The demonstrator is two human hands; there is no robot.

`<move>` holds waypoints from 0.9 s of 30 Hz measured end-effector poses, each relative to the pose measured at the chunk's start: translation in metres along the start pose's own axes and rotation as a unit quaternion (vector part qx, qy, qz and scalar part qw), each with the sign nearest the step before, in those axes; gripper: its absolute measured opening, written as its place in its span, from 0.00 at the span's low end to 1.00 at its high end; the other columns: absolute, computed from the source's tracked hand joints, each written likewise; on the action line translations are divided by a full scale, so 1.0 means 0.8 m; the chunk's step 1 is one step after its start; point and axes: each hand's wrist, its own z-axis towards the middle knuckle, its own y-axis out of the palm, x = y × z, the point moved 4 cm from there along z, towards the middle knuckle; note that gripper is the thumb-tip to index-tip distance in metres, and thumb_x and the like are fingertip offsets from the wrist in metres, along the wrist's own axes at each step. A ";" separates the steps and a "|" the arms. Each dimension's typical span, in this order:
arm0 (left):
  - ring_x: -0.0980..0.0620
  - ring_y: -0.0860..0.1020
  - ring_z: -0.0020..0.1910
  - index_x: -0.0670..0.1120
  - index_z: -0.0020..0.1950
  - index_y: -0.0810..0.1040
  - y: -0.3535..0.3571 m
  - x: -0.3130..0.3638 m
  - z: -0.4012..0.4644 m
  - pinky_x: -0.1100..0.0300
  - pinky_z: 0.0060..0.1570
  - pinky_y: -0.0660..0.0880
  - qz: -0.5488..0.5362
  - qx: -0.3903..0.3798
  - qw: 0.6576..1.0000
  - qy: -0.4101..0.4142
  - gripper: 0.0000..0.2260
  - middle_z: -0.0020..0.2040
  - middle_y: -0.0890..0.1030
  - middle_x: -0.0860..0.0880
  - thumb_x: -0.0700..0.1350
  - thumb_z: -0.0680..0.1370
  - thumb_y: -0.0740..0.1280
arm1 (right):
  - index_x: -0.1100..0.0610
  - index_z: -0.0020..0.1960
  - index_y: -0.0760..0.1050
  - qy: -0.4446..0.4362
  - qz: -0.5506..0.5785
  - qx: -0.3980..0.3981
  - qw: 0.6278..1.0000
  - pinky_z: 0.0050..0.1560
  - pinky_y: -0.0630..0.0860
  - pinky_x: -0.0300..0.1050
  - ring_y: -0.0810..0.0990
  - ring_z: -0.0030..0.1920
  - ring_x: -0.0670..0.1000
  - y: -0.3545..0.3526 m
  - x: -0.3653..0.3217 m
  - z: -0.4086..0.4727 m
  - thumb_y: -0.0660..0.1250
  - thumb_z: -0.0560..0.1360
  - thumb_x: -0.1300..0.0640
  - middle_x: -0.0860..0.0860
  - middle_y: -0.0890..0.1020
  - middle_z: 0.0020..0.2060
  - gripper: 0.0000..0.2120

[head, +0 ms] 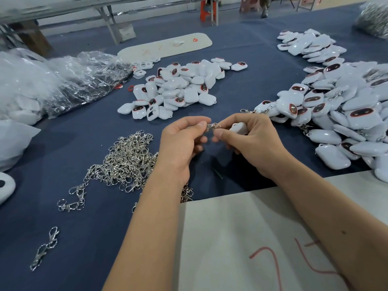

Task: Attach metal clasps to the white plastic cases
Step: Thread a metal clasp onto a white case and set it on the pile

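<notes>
Above the dark blue cloth-covered table (252,66), the left hand (182,141) pinches a small silver metal clasp (212,126) between thumb and forefinger. The right hand (249,141) curls around a smooth white plastic case (239,128), its fingertips meeting the clasp. A tangled heap of silver clasps (128,160) lies just left of the left wrist. A pile of white cases with dark red-rimmed ovals (178,89) sits beyond the hands; a larger pile (340,110) spreads on the right.

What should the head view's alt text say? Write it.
Two hands meet over a blue table: the left hand pinches a metal clasp against a white case gripped by the right hand. Loose clasps lie left, white cases right.
</notes>
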 end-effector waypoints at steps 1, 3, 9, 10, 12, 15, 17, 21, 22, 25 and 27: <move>0.55 0.74 0.33 0.46 0.46 0.85 -0.001 0.000 0.001 0.63 0.34 0.69 0.002 0.007 1.000 0.004 0.08 0.37 0.81 0.51 0.37 0.80 0.68 | 0.51 0.43 0.85 -0.002 0.000 0.013 1.000 0.33 0.72 0.33 0.77 0.32 0.44 -0.001 0.000 0.000 0.76 0.76 0.57 0.50 0.87 0.37 0.04; 0.55 0.74 0.34 0.47 0.46 0.85 -0.001 0.001 0.001 0.62 0.36 0.70 0.021 0.020 0.999 0.016 0.08 0.37 0.80 0.51 0.37 0.80 0.69 | 0.52 0.42 0.85 0.000 0.000 0.047 0.999 0.33 0.73 0.33 0.77 0.32 0.43 -0.003 0.001 0.001 0.76 0.76 0.57 0.50 0.87 0.37 0.04; 0.58 0.77 0.36 0.47 0.45 0.86 0.000 0.004 0.001 0.66 0.39 0.75 0.182 0.059 0.974 0.122 0.06 0.37 0.82 0.52 0.37 0.77 0.72 | 0.51 0.43 0.85 -0.068 -0.120 0.116 0.984 0.41 0.74 0.32 0.80 0.36 0.42 -0.004 -0.010 -0.006 0.75 0.76 0.60 0.44 0.86 0.37 0.05; 0.58 0.77 0.36 0.47 0.44 0.86 0.001 0.009 -0.001 0.68 0.41 0.74 0.231 0.064 0.956 0.167 0.05 0.37 0.82 0.54 0.37 0.76 0.73 | 0.51 0.44 0.85 -0.086 -0.150 0.118 0.978 0.44 0.75 0.32 0.82 0.39 0.43 -0.002 -0.014 -0.008 0.75 0.75 0.61 0.43 0.86 0.37 0.05; 0.59 0.79 0.38 0.47 0.44 0.85 0.005 0.016 -0.005 0.71 0.43 0.73 0.295 0.048 0.926 0.233 0.04 0.38 0.83 0.56 0.38 0.75 0.74 | 0.52 0.45 0.86 -0.107 -0.199 0.116 0.967 0.47 0.76 0.37 0.83 0.43 0.46 0.002 -0.018 -0.010 0.76 0.75 0.61 0.43 0.85 0.39 0.05; 0.62 0.78 0.38 0.47 0.44 0.85 0.007 0.017 -0.007 0.73 0.42 0.72 0.315 0.022 0.912 0.260 0.05 0.37 0.82 0.57 0.37 0.74 0.75 | 0.53 0.47 0.86 -0.121 -0.242 0.113 0.956 0.46 0.78 0.47 0.82 0.42 0.47 0.006 -0.021 -0.012 0.75 0.74 0.61 0.44 0.85 0.38 0.04; 0.63 0.77 0.38 0.47 0.43 0.85 0.006 0.015 -0.006 0.74 0.40 0.71 0.330 0.020 0.905 0.266 0.05 0.35 0.81 0.57 0.38 0.74 0.75 | 0.53 0.46 0.86 -0.127 -0.246 0.114 0.954 0.45 0.79 0.48 0.82 0.41 0.47 0.007 -0.022 -0.013 0.75 0.74 0.61 0.44 0.85 0.37 0.04; 0.59 0.78 0.38 0.49 0.41 0.82 0.005 0.011 -0.002 0.71 0.39 0.71 0.365 0.006 0.891 0.268 0.06 0.36 0.80 0.56 0.40 0.75 0.75 | 0.55 0.47 0.84 -0.150 -0.222 0.136 0.954 0.44 0.79 0.46 0.83 0.40 0.48 0.005 -0.025 -0.015 0.76 0.74 0.63 0.46 0.86 0.38 0.05; 0.58 0.78 0.38 0.49 0.40 0.82 0.005 0.010 -0.002 0.69 0.39 0.71 0.372 0.004 0.888 0.271 0.06 0.36 0.80 0.55 0.40 0.75 0.74 | 0.55 0.48 0.83 -0.154 -0.208 0.139 0.956 0.44 0.79 0.44 0.84 0.41 0.47 0.004 -0.026 -0.016 0.76 0.74 0.63 0.46 0.86 0.39 0.06; 0.56 0.78 0.38 0.49 0.39 0.81 0.005 0.012 -0.004 0.69 0.39 0.71 0.359 0.019 0.889 0.284 0.06 0.36 0.80 0.54 0.39 0.74 0.73 | 0.54 0.51 0.83 -0.139 -0.165 0.137 0.967 0.48 0.79 0.37 0.85 0.45 0.46 0.000 -0.024 -0.015 0.78 0.74 0.61 0.45 0.87 0.40 0.08; 0.59 0.77 0.36 0.47 0.40 0.81 0.003 0.015 -0.004 0.71 0.38 0.70 0.319 0.031 0.903 0.287 0.07 0.35 0.80 0.55 0.37 0.74 0.73 | 0.52 0.50 0.84 -0.104 -0.141 0.118 0.978 0.47 0.77 0.35 0.84 0.43 0.45 -0.001 -0.018 -0.010 0.78 0.75 0.58 0.43 0.86 0.40 0.06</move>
